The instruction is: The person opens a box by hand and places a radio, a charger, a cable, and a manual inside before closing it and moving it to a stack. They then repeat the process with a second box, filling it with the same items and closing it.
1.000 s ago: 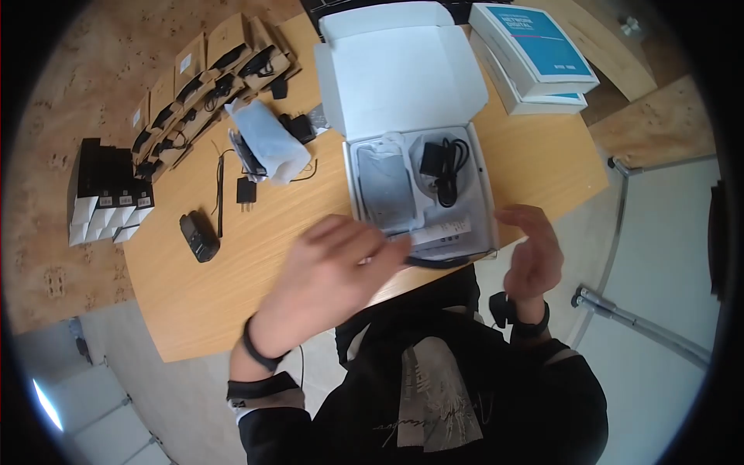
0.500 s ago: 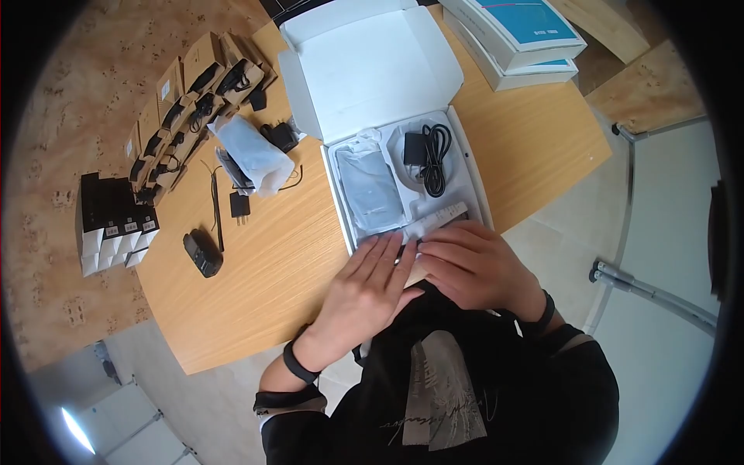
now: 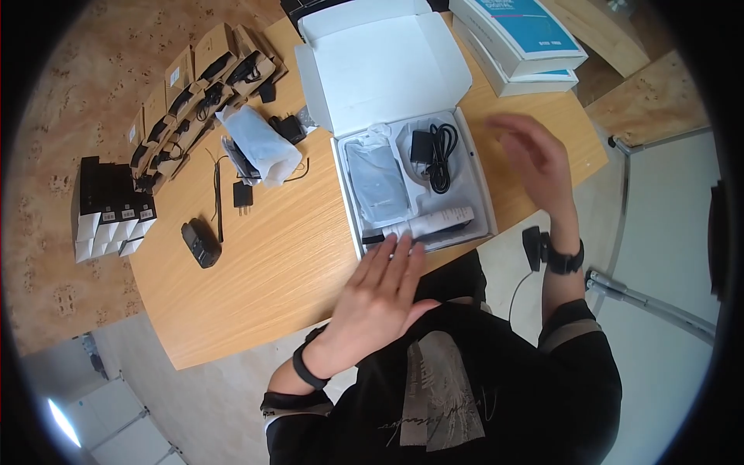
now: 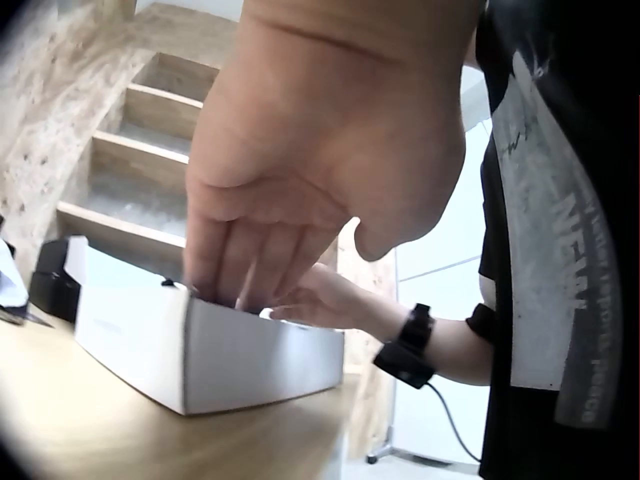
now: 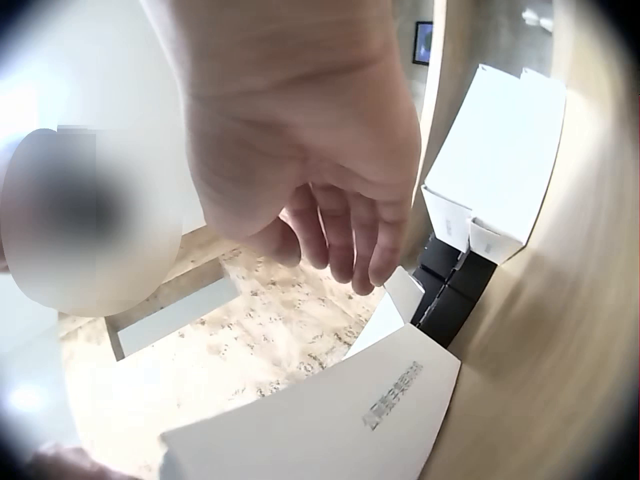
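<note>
An open white box [image 3: 480,186] stands on the table with its lid raised at the back. Inside lie a grey item in a clear plastic bag [image 3: 377,184], a black power adapter with a coiled cable [image 3: 434,157], and a white printed wrapper [image 3: 434,222] along the near side. A black end [image 3: 373,239] shows at the wrapper's left. My left hand [image 3: 378,287] reaches over the box's near wall, its straight fingers touching the wrapper. My right hand [image 3: 540,167] hovers right of the box, fingers loosely bent and holding nothing.
A black handheld radio [image 3: 201,243], an antenna [image 3: 218,201] and a plug adapter [image 3: 242,198] lie on the table's left. Behind them are a plastic bag [image 3: 263,143] and several brown cartons [image 3: 213,50]. Blue-topped boxes [image 3: 535,35] are stacked back right.
Half a second ago both hands were at the box's near side. Since then the right hand has lifted away to the right, while the left has stayed over the near wall.
</note>
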A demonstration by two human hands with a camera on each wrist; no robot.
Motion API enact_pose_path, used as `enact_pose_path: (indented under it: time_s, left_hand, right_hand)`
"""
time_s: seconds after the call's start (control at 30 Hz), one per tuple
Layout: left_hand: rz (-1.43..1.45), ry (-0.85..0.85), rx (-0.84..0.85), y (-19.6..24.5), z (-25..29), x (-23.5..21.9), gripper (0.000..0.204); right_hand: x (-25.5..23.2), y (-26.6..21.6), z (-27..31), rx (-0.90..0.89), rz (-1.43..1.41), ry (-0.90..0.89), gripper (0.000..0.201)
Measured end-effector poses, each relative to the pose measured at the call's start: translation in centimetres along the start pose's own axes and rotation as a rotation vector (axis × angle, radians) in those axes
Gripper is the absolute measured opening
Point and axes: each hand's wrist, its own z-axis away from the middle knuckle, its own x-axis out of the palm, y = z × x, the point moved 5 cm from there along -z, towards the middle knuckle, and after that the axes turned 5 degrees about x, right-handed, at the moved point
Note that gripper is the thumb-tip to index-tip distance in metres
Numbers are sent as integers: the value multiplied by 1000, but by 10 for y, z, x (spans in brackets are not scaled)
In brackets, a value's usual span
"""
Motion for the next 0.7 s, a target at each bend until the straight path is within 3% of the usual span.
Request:
enact_pose_path:
  time_s: [0.13,0.2,0.23,0.3,0.43,0.53,0.6,0.67,0.7]
  left_hand:
    - [35,-17,-44,-3,-22,17,67]
    - [122,-38,-124,-8,-26,19,65]
    - [116,-30,-113,-9,-26,17,65]
    - [72,31,-96,-8,-21,9,57]
    - [31,183,-92,1,-6,-17,44]
    - [93,183,-180,4,13,-28,37]
    - [275,181,-121,7,20,-35,34]
    - [281,194,-130,4,25,-37,31]
    - [278,238,-263,-12,32,-43,34]
  right_hand:
    - [3,24,-47,25,16,67,43]
    - [5,45,-71,199,-125,47,52]
    - [5,40,-81,189,-120,56,52]
    - [22,40,-94,455,-363,-124,58]
    - [38,32,-105,423,-324,-291,62]
    - [41,30,-92,434,-332,-212,59]
    - [37,20,-84,305,-396,-97,54]
    - [35,15,-76,230,-407,-96,50]
    - [33,12,-70,151,-420,-88,46]
